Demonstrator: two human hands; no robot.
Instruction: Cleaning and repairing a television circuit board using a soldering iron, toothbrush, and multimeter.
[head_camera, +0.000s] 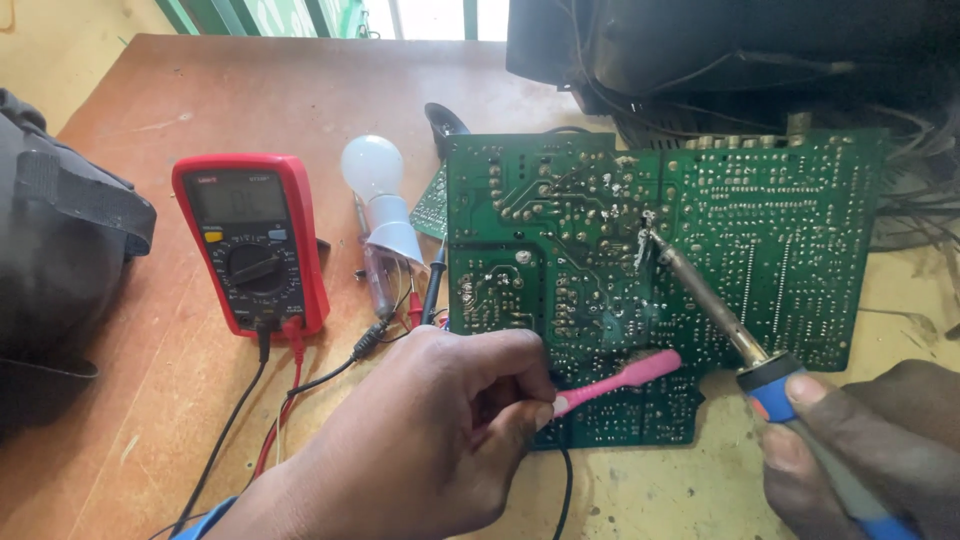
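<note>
Brown and worn, the wooden table (200, 100) is carrying the whole repair work, with a black bag at its left edge (50, 260). Nearest to the camera, the left hand (420, 440) is curling closed around a pink plastic brush handle (620, 377), which is lying across the near edge of the large green circuit board (780, 250). At the near right, the right hand (870, 440) is gripping closed the blue and grey handle of a soldering iron (720, 320), held like a pen and slanting up to the left, so its tip is touching a solder joint near the middle of the board. To do this well, I think the tip should be resting only on that one joint, with the wrist leaning on the table for steadiness, and the brush should be staying away from the hot metal. Farther left, a red digital multimeter (250, 245) is lying with red and black leads, and beside it a white light bulb (375, 175). Farthest, a dark casing with wires (720, 60) is standing behind the board.
</note>
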